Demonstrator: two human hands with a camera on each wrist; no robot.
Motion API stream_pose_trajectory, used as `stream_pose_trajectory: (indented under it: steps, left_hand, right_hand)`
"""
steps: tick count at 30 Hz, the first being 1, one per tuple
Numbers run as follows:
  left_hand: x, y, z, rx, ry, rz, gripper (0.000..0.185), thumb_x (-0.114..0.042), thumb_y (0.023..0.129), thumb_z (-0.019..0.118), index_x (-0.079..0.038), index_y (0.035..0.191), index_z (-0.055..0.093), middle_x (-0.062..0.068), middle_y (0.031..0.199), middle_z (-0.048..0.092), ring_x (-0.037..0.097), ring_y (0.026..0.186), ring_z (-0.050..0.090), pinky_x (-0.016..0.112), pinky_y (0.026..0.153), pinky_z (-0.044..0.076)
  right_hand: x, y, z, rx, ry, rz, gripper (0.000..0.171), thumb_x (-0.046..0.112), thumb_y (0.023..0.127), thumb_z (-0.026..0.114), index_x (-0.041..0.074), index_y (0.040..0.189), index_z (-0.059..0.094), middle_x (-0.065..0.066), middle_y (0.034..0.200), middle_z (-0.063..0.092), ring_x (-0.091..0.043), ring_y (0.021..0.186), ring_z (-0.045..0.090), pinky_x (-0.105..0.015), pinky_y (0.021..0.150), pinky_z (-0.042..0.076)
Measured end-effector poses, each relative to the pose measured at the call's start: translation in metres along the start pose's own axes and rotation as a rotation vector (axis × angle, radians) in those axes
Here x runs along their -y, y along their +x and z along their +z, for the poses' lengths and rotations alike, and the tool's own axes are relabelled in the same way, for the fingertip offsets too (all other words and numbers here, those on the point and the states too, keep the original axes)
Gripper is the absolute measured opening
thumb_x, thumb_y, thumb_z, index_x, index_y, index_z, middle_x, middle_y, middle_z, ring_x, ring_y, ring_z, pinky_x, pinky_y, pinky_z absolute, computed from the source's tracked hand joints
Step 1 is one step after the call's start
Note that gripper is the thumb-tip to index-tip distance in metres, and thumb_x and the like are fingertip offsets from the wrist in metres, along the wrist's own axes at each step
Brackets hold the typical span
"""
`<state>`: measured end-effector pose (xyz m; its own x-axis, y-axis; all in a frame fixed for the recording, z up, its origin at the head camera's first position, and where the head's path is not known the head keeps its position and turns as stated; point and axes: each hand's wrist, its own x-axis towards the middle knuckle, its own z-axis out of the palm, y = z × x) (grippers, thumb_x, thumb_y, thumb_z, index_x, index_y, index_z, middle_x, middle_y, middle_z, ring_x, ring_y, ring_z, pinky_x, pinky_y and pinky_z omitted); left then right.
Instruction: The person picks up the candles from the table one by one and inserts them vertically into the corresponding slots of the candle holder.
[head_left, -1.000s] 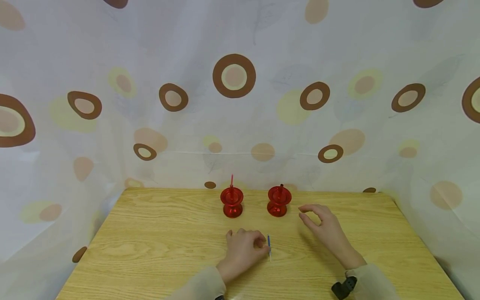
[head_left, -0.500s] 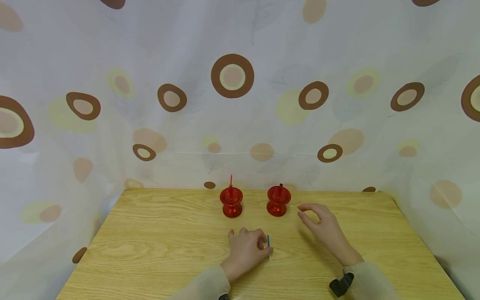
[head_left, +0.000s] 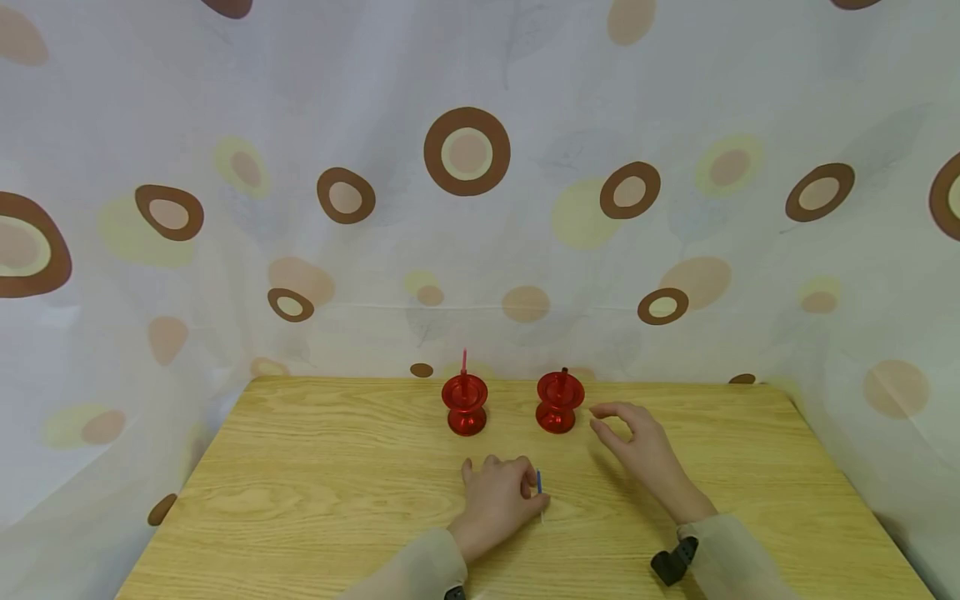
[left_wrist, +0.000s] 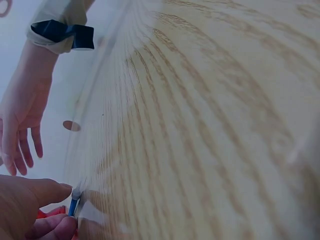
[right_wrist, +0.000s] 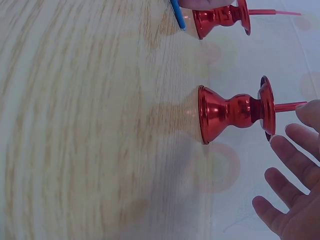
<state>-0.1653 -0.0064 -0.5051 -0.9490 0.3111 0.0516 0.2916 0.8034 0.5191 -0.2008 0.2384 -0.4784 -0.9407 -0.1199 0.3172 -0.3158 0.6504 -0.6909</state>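
Two red candle holders stand at the back of the wooden table (head_left: 315, 467). The left holder (head_left: 465, 404) carries a thin pink candle (head_left: 464, 361); the right holder (head_left: 559, 403) has a short dark stub in it. My left hand (head_left: 528, 496) rests on the table in front of them and pinches a thin blue candle (head_left: 539, 481) that lies on the wood, its blue end showing past my fingertips (left_wrist: 74, 205). My right hand (head_left: 615, 427) hovers open just right of the right holder (right_wrist: 232, 112), fingers loosely spread and holding nothing.
A white curtain (head_left: 465, 208) with brown and yellow circles closes in the table at the back and both sides. Both forearms wear pale sleeves, with a dark strap at the right wrist (head_left: 671, 562).
My right hand has drifted slightly left, closer to the right holder. My left hand has shifted a little right while keeping its pinch on the blue candle.
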Motion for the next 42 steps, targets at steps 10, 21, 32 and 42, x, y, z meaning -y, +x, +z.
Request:
stream_pose_trajectory:
  steps: [10, 21, 32, 42]
  left_hand:
    - [-0.003, 0.003, -0.004, -0.005, 0.039, -0.01, 0.026, -0.032, 0.087, 0.085, -0.023, 0.077, 0.063, -0.015, 0.061, 0.047, 0.014, 0.075, 0.05, 0.08, 0.105, 0.028]
    - [-0.004, 0.004, -0.007, -0.044, 0.161, 0.075, 0.012, -0.021, 0.084, 0.083, -0.02, 0.082, 0.071, -0.015, 0.063, 0.053, 0.014, 0.076, 0.056, 0.078, 0.104, 0.033]
    - [-0.001, 0.005, -0.007, -0.066, 0.18, 0.125, 0.011, -0.014, 0.08, 0.081, -0.019, 0.088, 0.076, -0.012, 0.071, 0.058, 0.017, 0.082, 0.06, 0.078, 0.101, 0.037]
    - [-0.001, 0.008, -0.014, -0.102, 0.072, 0.121, 0.011, -0.013, 0.085, 0.081, -0.02, 0.088, 0.074, -0.011, 0.079, 0.064, 0.017, 0.085, 0.059, 0.079, 0.102, 0.034]
  right_hand:
    - [0.002, 0.001, 0.0, -0.002, 0.002, 0.011, 0.026, 0.017, 0.102, 0.069, 0.002, 0.122, 0.072, -0.015, 0.12, 0.072, -0.041, 0.121, 0.059, -0.063, 0.103, 0.045]
    - [0.003, 0.001, -0.001, -0.015, 0.002, 0.003, 0.024, 0.017, 0.103, 0.067, 0.003, 0.122, 0.073, -0.014, 0.119, 0.073, -0.04, 0.12, 0.06, -0.062, 0.102, 0.046]
    - [0.001, 0.0, 0.0, -0.011, 0.008, 0.01, 0.025, 0.019, 0.104, 0.066, 0.003, 0.123, 0.072, -0.014, 0.12, 0.073, -0.039, 0.12, 0.06, -0.062, 0.102, 0.047]
    - [0.003, 0.002, 0.001, -0.002, 0.017, 0.027, 0.027, 0.021, 0.105, 0.065, 0.003, 0.124, 0.072, -0.014, 0.12, 0.072, -0.039, 0.122, 0.059, -0.063, 0.103, 0.045]
